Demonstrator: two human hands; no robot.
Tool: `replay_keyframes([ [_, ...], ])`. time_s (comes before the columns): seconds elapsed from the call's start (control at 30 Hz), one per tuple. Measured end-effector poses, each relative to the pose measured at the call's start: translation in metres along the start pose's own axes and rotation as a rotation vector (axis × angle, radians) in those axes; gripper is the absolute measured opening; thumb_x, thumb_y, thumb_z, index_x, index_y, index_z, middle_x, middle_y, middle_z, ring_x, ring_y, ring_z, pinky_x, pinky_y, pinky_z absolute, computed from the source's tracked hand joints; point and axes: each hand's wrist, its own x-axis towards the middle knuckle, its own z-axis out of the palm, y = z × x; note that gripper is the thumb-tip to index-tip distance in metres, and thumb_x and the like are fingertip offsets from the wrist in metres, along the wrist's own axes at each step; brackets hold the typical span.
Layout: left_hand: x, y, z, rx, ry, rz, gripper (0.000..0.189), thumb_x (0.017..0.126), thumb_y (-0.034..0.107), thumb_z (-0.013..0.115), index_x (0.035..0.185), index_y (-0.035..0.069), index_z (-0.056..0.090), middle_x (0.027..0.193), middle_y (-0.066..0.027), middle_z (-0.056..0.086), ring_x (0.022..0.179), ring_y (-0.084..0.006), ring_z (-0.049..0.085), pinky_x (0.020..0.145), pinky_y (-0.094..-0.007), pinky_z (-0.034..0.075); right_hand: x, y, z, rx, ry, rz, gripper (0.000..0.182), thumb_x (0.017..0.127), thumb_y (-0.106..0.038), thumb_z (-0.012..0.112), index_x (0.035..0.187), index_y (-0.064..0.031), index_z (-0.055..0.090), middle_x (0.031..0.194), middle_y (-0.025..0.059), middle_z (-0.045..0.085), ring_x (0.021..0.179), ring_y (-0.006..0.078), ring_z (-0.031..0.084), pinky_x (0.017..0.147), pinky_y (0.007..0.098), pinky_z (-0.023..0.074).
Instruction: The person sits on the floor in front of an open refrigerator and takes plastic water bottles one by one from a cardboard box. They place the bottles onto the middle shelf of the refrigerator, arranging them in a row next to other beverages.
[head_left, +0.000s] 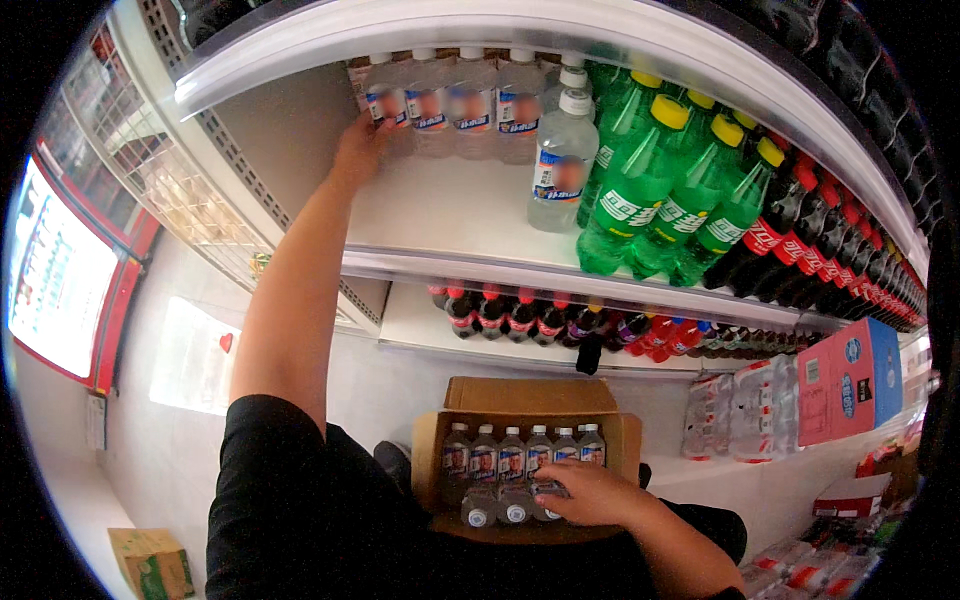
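Note:
My left hand (361, 150) reaches onto the white shelf (450, 202). It grips the leftmost clear plastic bottle (388, 94) in a row at the back; its fingers are partly hidden. Another clear bottle (566, 172) with a white cap and blue-white label stands nearer the shelf's front. Below, an open cardboard box (525, 396) holds several similar bottles, some upright along the far side and others tipped with their caps towards me. My right hand (589, 491) is inside the box, its fingers around a tipped bottle (550, 501) at the right.
Green soda bottles (630, 202) with yellow caps and cola bottles (795, 240) fill the shelf's right part. More small bottles (521, 315) line the lower shelf. Shrink-wrapped bottles (761, 412) and a pink-blue carton (847, 382) stand at right. A small carton (150, 562) sits lower left.

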Motion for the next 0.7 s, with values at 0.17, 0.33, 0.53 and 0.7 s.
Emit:
replay_keyframes([
  [0.17, 0.003, 0.009, -0.015, 0.115, 0.03, -0.021, 0.039, 0.097, 0.023, 0.066, 0.13, 0.005, 0.057, 0.111, -0.0158, 0.068, 0.098, -0.0287, 0.064, 0.089, -0.0408, 0.052, 0.005, -0.008, -0.002, -0.03, -0.067, 0.016, 0.05, 0.097, -0.037, 0.06, 0.134, -0.0046, 0.055, 0.13, 0.0251, 0.058, 0.117, 0.0449, 0.059, 0.104, 0.0507, 0.0471],
  [0.33, -0.094, 0.128, 0.003, 0.413, 0.328, 0.316, 0.037, 0.089, 0.013, 0.069, 0.123, 0.003, 0.058, 0.109, -0.017, 0.063, 0.1, -0.0358, 0.063, 0.087, -0.042, 0.051, 0.003, -0.002, 0.015, -0.158, 0.062, -0.024, 0.05, 0.097, -0.038, 0.061, 0.134, -0.0053, 0.055, 0.126, 0.0248, 0.059, 0.117, 0.0434, 0.06, 0.1, 0.0519, 0.0496],
  [0.53, -0.315, 0.214, 0.018, 0.199, -0.82, 0.174, 0.029, 0.091, 0.03, 0.069, 0.109, 0.009, 0.06, 0.102, -0.0136, 0.068, 0.09, -0.0377, 0.068, 0.075, -0.0494, 0.056, 0.002, -0.013, 0.023, -0.298, -0.095, 0.061, 0.047, 0.096, -0.039, 0.06, 0.128, -0.0042, 0.056, 0.123, 0.0219, 0.06, 0.114, 0.0411, 0.061, 0.096, 0.0507, 0.0517],
  [0.7, -0.471, 0.205, 0.031, 0.416, -1.402, 0.01, 0.054, 0.092, 0.044, 0.064, 0.126, 0.002, 0.054, 0.111, -0.0194, 0.067, 0.1, -0.0394, 0.07, 0.076, -0.0532, 0.059, 0.002, -0.02, 0.038, -0.354, -0.165, 0.082, 0.045, 0.096, -0.039, 0.061, 0.124, -0.0044, 0.058, 0.121, 0.0209, 0.06, 0.112, 0.041, 0.062, 0.094, 0.0523, 0.0519],
])
